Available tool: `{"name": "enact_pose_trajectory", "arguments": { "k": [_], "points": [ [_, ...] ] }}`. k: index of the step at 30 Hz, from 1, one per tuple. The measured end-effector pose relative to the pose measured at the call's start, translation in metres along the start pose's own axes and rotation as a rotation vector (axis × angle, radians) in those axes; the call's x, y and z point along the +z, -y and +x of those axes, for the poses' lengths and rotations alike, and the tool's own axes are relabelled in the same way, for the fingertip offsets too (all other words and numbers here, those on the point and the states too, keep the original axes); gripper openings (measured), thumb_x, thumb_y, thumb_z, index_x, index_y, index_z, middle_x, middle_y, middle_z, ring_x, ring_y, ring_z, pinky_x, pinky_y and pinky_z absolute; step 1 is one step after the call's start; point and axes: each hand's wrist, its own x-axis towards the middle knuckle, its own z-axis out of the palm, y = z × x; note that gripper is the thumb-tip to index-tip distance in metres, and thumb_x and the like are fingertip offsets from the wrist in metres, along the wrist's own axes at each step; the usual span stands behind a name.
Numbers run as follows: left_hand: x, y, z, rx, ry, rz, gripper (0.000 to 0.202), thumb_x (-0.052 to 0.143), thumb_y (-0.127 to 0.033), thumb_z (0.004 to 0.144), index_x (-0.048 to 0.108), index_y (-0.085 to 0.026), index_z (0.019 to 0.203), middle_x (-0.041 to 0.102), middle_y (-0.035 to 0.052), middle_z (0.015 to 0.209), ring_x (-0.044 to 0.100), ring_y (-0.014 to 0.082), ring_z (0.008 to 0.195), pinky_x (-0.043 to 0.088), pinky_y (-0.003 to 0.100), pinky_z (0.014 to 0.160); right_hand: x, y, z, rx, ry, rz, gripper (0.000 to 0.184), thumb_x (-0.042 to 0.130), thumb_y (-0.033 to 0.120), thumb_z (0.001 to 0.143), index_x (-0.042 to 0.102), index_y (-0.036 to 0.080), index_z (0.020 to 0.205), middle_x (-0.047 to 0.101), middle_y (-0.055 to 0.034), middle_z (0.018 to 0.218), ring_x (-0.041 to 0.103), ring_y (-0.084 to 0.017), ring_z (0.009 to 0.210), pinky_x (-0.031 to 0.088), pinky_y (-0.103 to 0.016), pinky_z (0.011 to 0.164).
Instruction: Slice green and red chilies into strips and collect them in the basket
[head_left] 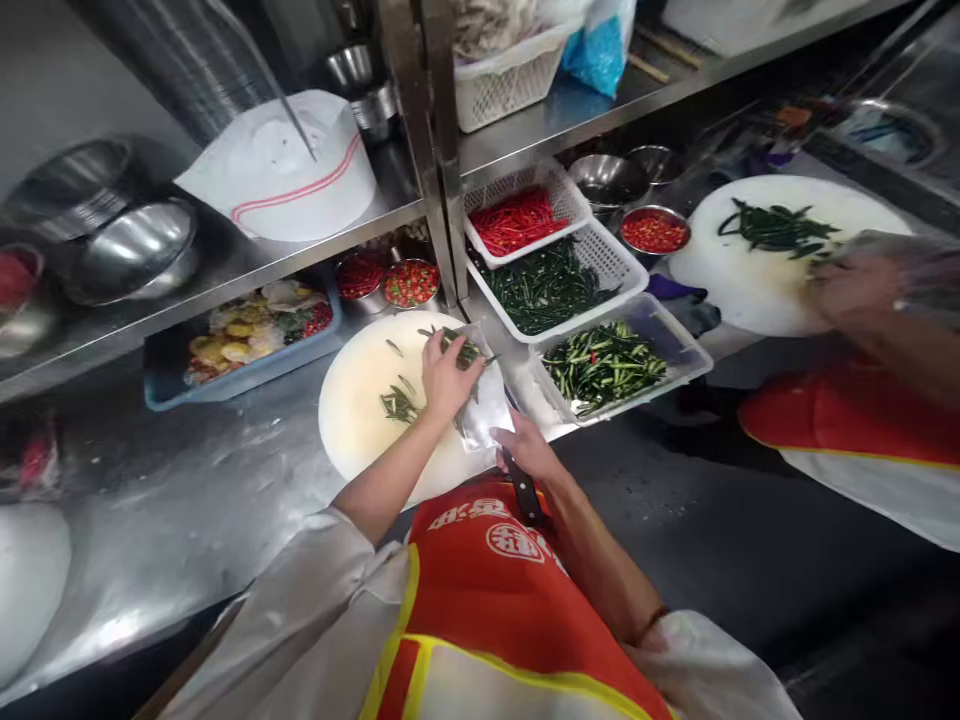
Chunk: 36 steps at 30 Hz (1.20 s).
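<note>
My right hand point(529, 445) is wrapped round the dark handle of a cleaver point(487, 408), whose broad blade lies flat over the right side of a round white cutting board point(349, 430). On the blade rests a heap of cut green vegetable pieces, perhaps chilies. My left hand point(448, 382) curves over that heap, its fingers pressing the green pieces point(466, 354) against the metal. A smaller pile of cut green pieces point(399, 404) lies on the board to the left, with a few stray bits near it. What is under my left palm is hidden.
Right of the board stands a clear tray of cut green strips point(604, 365). Behind it are white baskets of dark green chilies point(547, 285) and red chilies point(517, 220). A blue tray point(247, 375) sits left, below a steel shelf point(300, 265). A co-worker's hand point(855, 290) works at another board.
</note>
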Motion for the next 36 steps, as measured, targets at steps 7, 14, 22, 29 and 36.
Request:
{"name": "enact_pose_trajectory", "arguments": {
  "k": [7,14,22,29,36],
  "points": [
    [0.066,-0.129,0.014,0.262,0.136,-0.143,0.043,0.069,-0.044,0.082,0.064,-0.025,0.120,0.043,0.0079,0.142,0.037,0.0286,0.135,0.035,0.044,0.114,-0.083,0.004,-0.061,-0.029,-0.358,0.138,0.029,0.062,0.041,0.076,0.048,0.024,0.094,0.054,0.0084,0.048,0.048,-0.012,0.036,0.038,-0.024,0.037],
    [0.179,-0.192,0.031,0.427,0.491,-0.365,0.037,0.062,-0.037,0.087,0.064,-0.021,0.120,0.049,0.0098,0.137,0.048,0.0214,0.127,0.037,0.034,0.111,-0.147,0.004,-0.066,0.008,-0.704,0.132,0.028,0.058,0.028,0.067,0.048,0.022,0.092,0.055,0.0068,0.047,0.054,-0.016,0.040,0.045,-0.027,0.040],
    [0.186,-0.134,0.059,0.549,0.929,0.107,0.032,0.060,-0.025,0.080,0.068,-0.021,0.111,0.058,0.0075,0.120,0.061,0.0236,0.103,0.047,0.034,0.097,-0.187,-0.008,-0.069,0.037,-0.720,0.024,0.034,0.053,0.025,0.063,0.049,0.021,0.096,0.057,0.0052,0.049,0.059,-0.019,0.045,0.047,-0.027,0.042],
    [0.166,-0.146,0.036,0.259,0.913,0.258,0.056,0.068,-0.042,0.077,0.056,-0.022,0.127,0.050,0.0136,0.133,0.056,0.0346,0.114,0.046,0.045,0.097,-0.203,-0.004,-0.080,0.064,-0.755,0.060,0.039,0.056,0.026,0.062,0.052,0.020,0.101,0.057,0.0058,0.049,0.058,-0.018,0.044,0.047,-0.027,0.043],
    [0.186,-0.150,0.005,0.604,1.103,0.067,0.044,0.064,-0.026,0.082,0.060,-0.026,0.126,0.036,0.0084,0.151,0.041,0.0310,0.135,0.040,0.040,0.108,-0.200,-0.013,-0.106,0.126,-0.797,0.100,0.036,0.065,0.034,0.064,0.052,0.020,0.095,0.059,0.0050,0.052,0.057,-0.017,0.043,0.045,-0.026,0.042]
  ]
}}
